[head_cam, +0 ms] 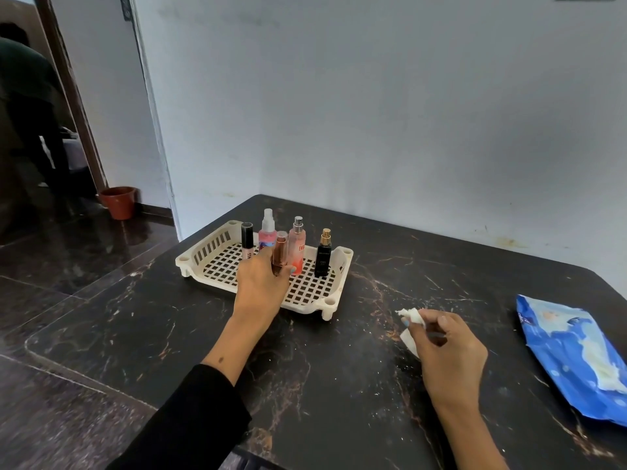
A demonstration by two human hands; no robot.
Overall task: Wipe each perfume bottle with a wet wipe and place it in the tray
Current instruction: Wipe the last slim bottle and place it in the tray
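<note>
Five bottles: all are sitting over the tray [210, 247], none showing on the table [339, 385] outside it.
Held bottle: the rose-gold bottle [280, 247] is standing upright above the tray's grid floor, between the pink spray bottle [268, 232] and the peach bottle [297, 247]; whether its base is touching the grid I cannot tell.
Left hand: the left hand [263, 283] is curling its fingers round the lower half of the rose-gold bottle, likely setting it down low so it stays upright.
Look: slim, metallic copper body, paler clear cap on top.
Neighbours: the slim black-capped tube [247, 239] is standing at the left, the black bottle [323, 254] with a gold sprayer at the right, near the tray's right wall.
Row: they are lining up along the far side, probably leaving the near grid free for the hand.
Right hand: the right hand [448, 354] is pinching a crumpled wet wipe [412, 322] just above the table, well apart from the tray.
Wipe pack: the blue pack [573, 354] is lying at the right edge, near that hand.
Progress: looks like the last bottle going in.
</note>
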